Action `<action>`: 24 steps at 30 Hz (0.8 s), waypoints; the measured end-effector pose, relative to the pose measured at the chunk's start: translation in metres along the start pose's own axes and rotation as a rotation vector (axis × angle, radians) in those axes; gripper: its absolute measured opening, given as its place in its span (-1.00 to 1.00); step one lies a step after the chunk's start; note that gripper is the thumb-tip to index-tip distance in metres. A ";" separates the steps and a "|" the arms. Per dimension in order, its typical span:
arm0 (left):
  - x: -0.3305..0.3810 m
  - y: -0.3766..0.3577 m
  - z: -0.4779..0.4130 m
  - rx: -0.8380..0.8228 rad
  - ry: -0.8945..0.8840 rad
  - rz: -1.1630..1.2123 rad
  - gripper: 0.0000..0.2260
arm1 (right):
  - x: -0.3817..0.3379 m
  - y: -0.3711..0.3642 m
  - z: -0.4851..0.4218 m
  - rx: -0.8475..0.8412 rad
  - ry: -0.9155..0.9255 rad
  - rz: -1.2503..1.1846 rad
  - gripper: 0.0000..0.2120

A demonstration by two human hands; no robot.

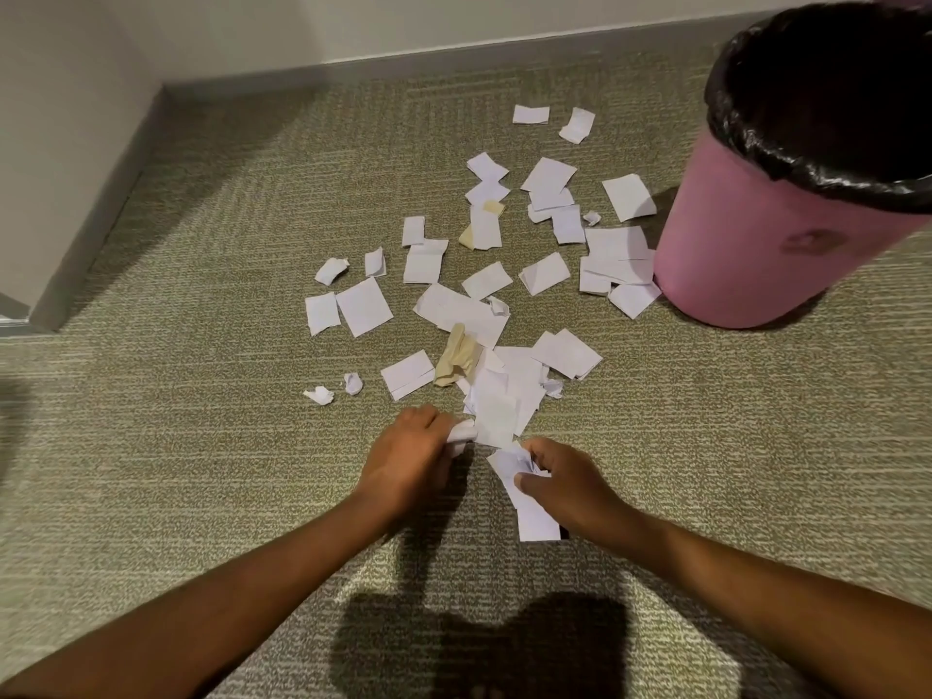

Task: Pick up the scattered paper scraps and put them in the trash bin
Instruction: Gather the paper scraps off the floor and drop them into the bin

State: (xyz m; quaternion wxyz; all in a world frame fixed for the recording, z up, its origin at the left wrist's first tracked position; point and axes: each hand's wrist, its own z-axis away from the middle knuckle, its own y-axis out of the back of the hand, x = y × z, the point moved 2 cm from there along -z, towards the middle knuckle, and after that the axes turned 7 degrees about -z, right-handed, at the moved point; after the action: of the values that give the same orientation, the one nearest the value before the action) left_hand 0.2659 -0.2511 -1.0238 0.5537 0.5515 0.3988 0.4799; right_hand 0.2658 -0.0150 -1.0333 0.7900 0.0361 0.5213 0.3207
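Both hands work the near edge of the paper scraps (456,305): the left hand (411,459) pinches one, the right hand (565,484) grips several, gathering a bunch for the bin (787,194) far right.

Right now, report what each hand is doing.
Left hand: gripping a crumpled scrap.
Right hand: pinching a paper strip.

The floor is a grey-green carpet (201,446) with a fine ribbed pattern. A grey baseboard (454,59) runs along the foot of a white wall (201,32) and turns a corner at the left. A dark shadow (479,643) lies on the carpet near the bottom edge.
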 end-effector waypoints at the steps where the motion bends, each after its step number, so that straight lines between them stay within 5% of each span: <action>1: 0.001 -0.004 0.005 0.014 -0.013 0.004 -0.74 | 0.001 0.001 0.001 -0.002 0.001 0.000 -0.91; 12: 0.003 0.004 0.014 -0.070 0.090 0.049 -0.61 | -0.001 0.001 0.003 -0.005 0.005 0.024 -0.81; 15: -0.004 0.004 0.012 -0.032 0.069 0.103 -0.71 | -0.005 0.003 0.004 -0.023 0.013 0.004 -0.69; 19: -0.008 0.003 0.007 -0.052 0.062 0.201 -0.88 | -0.006 0.008 0.008 -0.046 0.006 -0.024 -0.89; 21: -0.003 0.011 0.004 -0.064 0.115 0.280 -0.93 | -0.005 0.015 0.009 -0.044 0.000 -0.035 -0.97; 24: 0.013 0.034 -0.001 -0.143 0.356 0.587 -0.80 | -0.013 0.033 0.010 -0.072 -0.011 -0.094 -0.78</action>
State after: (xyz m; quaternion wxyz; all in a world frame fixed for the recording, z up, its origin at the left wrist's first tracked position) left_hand 0.2650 -0.2403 -0.9886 0.3511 0.5102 0.2791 0.7338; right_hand 0.2559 0.0068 -1.0052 0.8078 -0.0151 0.5064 0.3015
